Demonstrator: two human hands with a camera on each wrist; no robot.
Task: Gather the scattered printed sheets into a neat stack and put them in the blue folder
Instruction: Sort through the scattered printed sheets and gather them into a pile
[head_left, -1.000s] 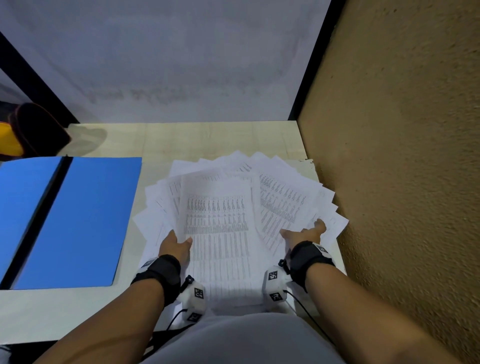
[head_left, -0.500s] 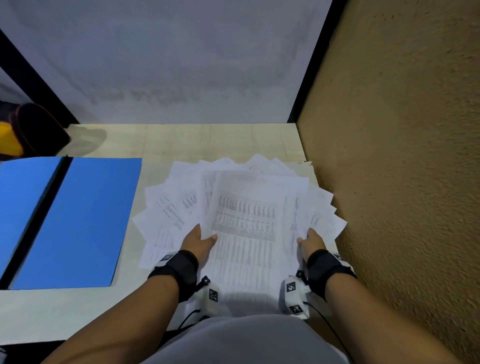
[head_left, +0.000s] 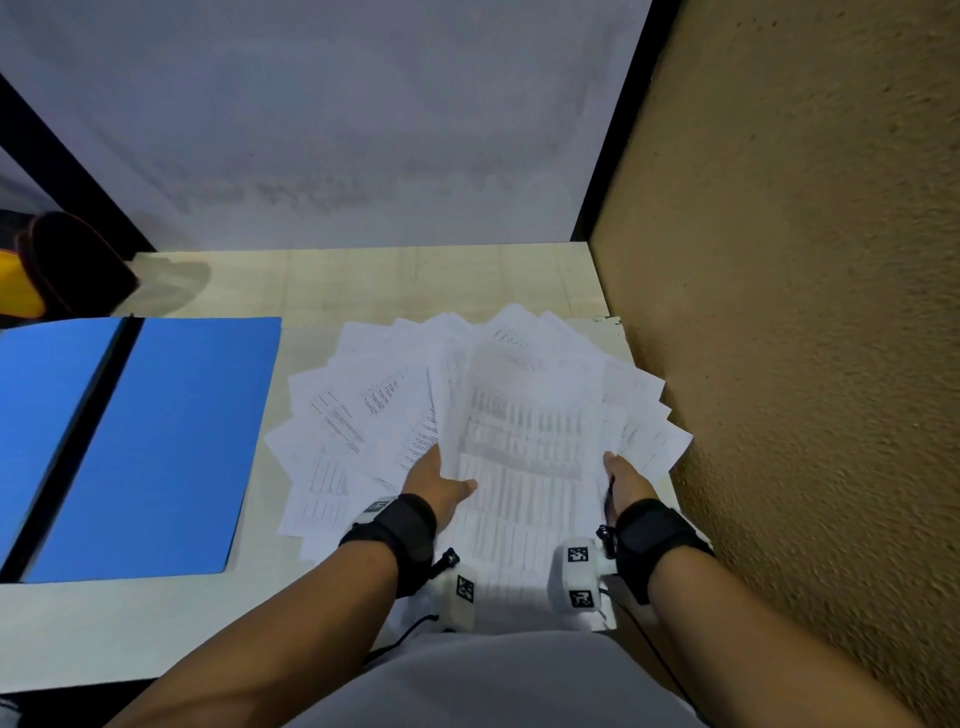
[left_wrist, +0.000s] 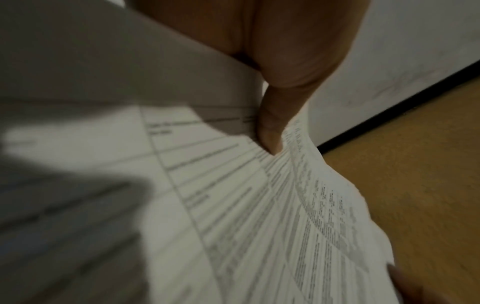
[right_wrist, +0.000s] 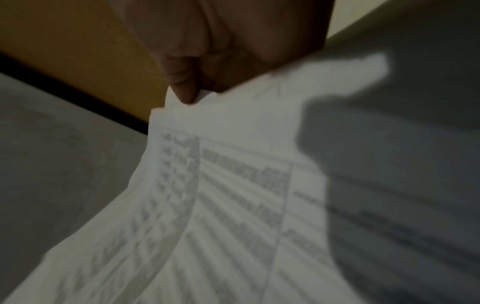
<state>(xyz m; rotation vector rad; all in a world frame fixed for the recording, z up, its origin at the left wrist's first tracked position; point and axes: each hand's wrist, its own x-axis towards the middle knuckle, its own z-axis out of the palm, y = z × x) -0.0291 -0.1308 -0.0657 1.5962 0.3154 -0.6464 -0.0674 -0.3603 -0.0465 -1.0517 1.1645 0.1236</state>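
White printed sheets (head_left: 524, 441), perhaps fifteen; two hands gripping.

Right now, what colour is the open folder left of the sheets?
Solid blue folder with a dark spine strip down the fold; the head view shows it best.

Sheets (head_left: 519, 415) are lying fanned across the desk (head_left: 363, 280) at 1 o'clock, corners spreading from 10 through 2. Open folder (head_left: 150, 447) is lying flat at 9 o'clock, just beside the fan's left edge, not overlapping it. Left hand (head_left: 436, 483) is sitting on the fan's near-left part, right hand (head_left: 626, 480) at its near-right edge; the top sheet is lying between them, probably lifting off the pile. Side wall (head_left: 805, 364) is standing at 3 o'clock, back panel (head_left: 337, 130) at 12.
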